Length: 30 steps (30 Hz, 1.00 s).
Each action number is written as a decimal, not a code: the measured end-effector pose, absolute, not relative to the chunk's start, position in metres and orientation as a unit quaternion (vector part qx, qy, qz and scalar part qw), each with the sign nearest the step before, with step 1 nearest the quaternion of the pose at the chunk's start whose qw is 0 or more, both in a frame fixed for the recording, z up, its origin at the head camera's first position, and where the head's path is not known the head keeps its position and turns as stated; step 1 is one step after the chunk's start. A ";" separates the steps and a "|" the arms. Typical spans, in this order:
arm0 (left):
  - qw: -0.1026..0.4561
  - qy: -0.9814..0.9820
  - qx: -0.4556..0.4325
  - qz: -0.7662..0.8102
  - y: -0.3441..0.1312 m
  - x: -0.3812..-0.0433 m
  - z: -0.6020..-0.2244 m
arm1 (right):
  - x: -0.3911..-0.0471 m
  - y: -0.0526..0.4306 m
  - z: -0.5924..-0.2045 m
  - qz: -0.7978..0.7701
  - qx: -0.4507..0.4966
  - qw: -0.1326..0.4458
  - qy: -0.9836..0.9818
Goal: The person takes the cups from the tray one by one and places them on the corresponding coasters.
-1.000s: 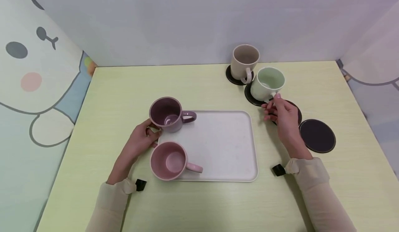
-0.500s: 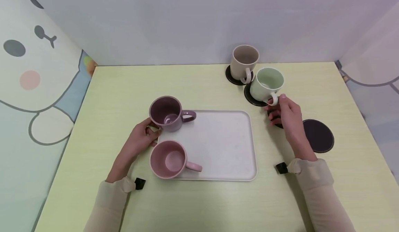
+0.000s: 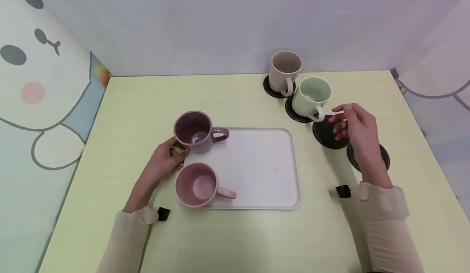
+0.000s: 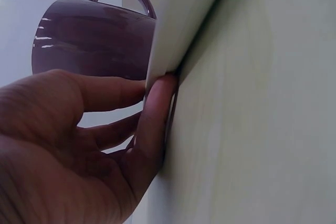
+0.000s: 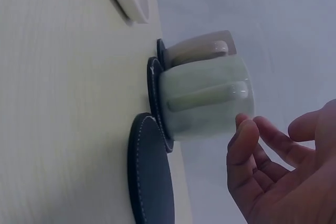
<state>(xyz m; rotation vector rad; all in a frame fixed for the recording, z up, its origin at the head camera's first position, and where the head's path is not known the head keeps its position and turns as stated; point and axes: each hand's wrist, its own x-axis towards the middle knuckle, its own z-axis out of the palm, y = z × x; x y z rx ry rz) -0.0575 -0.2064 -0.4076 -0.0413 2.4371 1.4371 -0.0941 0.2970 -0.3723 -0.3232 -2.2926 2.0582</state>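
At the left edge of the white tray (image 3: 260, 171), my left hand (image 3: 163, 160) pinches the rim between thumb and fingers, as the left wrist view shows up close. Two mugs stand on the tray's left side: a dark purple mug (image 3: 202, 145) behind and a pink mug (image 3: 194, 187) in front, handles to the right. My right hand (image 3: 361, 132) holds nothing and hovers over the right side of the table with loosely bent fingers. Closest to it is a pale green mug (image 3: 307, 106) on a black coaster (image 3: 291, 112), its handle towards the hand.
Behind the green mug, a beige mug (image 3: 280, 81) stands on another black coaster (image 3: 269, 90) near the back wall. A bare black coaster (image 3: 324, 133) lies in front of the green mug. One more coaster (image 3: 383, 156) is partly hidden by the right wrist.
My right hand has let go of the green mug's handle and drawn back to the right. The green mug stays on its coaster. My left hand keeps its place at the tray.
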 end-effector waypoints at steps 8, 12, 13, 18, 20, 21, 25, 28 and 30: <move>0.158 0.847 -0.022 0.507 -0.208 -0.055 -0.407 | -0.088 0.286 -0.362 0.687 -0.037 0.003 -0.726; 0.156 0.849 -0.019 0.505 -0.207 -0.055 -0.408 | -0.085 0.278 -0.360 0.685 0.034 -0.037 -0.727; 0.155 0.850 -0.018 0.504 -0.207 -0.055 -0.408 | -0.084 0.276 -0.359 0.684 0.055 -0.049 -0.726; 0.153 0.849 -0.012 0.505 -0.206 -0.057 -0.408 | -0.081 0.265 -0.363 0.662 0.152 -0.100 -0.727; 0.154 0.849 -0.015 0.506 -0.205 -0.058 -0.408 | -0.080 0.260 -0.365 0.645 0.180 -0.119 -0.733; 0.154 0.849 -0.016 0.506 -0.205 -0.058 -0.409 | -0.079 0.257 -0.367 0.635 0.191 -0.128 -0.737; 0.155 0.848 -0.016 0.507 -0.204 -0.057 -0.409 | -0.077 0.246 -0.371 0.595 0.215 -0.170 -0.755; 0.155 0.847 -0.013 0.508 -0.205 -0.056 -0.407 | -0.075 0.236 -0.375 0.575 0.230 -0.202 -0.759; 0.153 0.847 -0.013 0.509 -0.206 -0.055 -0.406 | -0.074 0.229 -0.377 0.563 0.242 -0.226 -0.757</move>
